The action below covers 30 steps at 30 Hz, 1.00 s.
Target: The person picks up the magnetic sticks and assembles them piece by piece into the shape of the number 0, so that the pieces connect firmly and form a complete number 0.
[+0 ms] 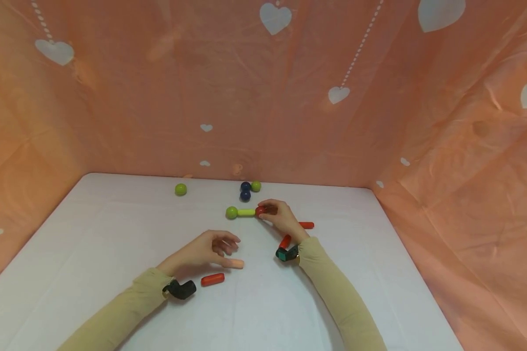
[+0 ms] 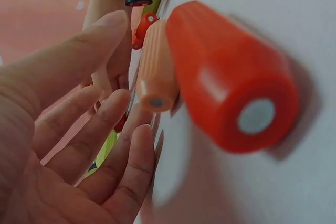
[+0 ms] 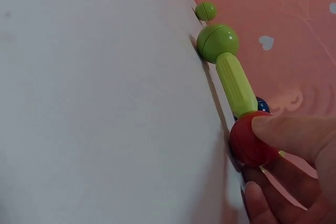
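A person in tan sleeves works at a white-covered table, the right hand (image 1: 281, 217) pinching a glossy red ball (image 1: 260, 211) between thumb and fingers. From where we stand, the thumb presses one side of the ball and the fingertips lie against the other. A ribbed yellow-green rod (image 1: 246, 212) meets the ball on the side away from the palm and runs out to the person's left, ending at a shiny lime-green ball (image 1: 231, 212); rod and lime ball lie wholly outside the grip.

The left hand (image 1: 208, 247) holds nothing, its fingers apart and loosely bent. Near its thumb lies a pale orange ribbed rod (image 1: 235, 263); whether the two touch, we cannot tell. Closer to the person, beside that hand, rests a bright red-orange rod (image 2: 231, 82) with a grey metallic disc set in its end.

Two more red rods lie by the right hand, one (image 1: 307, 225) to the right of its wrist, the other (image 1: 285, 242) partly beneath it. Toward the far edge, two navy-blue balls (image 1: 245, 195) sit together with a second lime-green ball (image 1: 256, 186), while a third (image 1: 181, 189) rests well apart to the left, before peach fabric (image 1: 158, 97) printed with white hearts.
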Each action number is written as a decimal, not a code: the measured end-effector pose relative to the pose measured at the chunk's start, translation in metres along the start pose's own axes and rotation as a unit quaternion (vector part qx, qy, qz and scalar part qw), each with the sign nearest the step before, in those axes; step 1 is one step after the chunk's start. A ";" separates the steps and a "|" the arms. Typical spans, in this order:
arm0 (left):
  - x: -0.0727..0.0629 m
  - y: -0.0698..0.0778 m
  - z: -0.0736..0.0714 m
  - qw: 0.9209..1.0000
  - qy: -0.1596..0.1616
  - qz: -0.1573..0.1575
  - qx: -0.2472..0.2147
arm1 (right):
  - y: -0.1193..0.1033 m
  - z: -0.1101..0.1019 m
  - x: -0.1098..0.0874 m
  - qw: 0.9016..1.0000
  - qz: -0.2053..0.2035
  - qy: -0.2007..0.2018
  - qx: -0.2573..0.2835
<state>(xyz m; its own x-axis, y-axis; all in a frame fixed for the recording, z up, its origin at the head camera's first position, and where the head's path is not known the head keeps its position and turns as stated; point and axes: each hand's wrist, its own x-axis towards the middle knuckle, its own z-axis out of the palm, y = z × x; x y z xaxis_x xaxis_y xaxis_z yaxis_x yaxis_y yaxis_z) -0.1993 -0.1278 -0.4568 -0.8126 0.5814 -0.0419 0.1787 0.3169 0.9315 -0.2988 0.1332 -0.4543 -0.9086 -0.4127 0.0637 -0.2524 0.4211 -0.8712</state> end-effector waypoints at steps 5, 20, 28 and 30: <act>-0.001 0.001 0.003 1.000 -0.016 0.002 0.016 | 0.002 -0.001 0.000 1.000 0.005 -0.002 0.008; -0.001 0.003 0.007 0.997 -0.038 0.015 0.061 | 0.003 -0.002 0.002 1.000 -0.006 0.001 0.011; 0.000 0.009 -0.001 0.999 0.001 -0.042 -0.007 | 0.005 -0.001 0.003 1.000 0.000 0.006 0.010; 0.003 0.009 -0.005 0.999 0.021 -0.035 -0.005 | 0.004 -0.001 0.002 1.000 0.003 0.006 0.011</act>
<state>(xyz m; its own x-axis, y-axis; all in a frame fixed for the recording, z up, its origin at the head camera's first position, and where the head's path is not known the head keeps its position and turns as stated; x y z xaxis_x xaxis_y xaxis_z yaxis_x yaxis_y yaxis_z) -0.2027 -0.1265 -0.4466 -0.8452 0.5264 -0.0925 0.1152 0.3483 0.9303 -0.3025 0.1349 -0.4574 -0.9142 -0.4002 0.0638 -0.2390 0.4052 -0.8824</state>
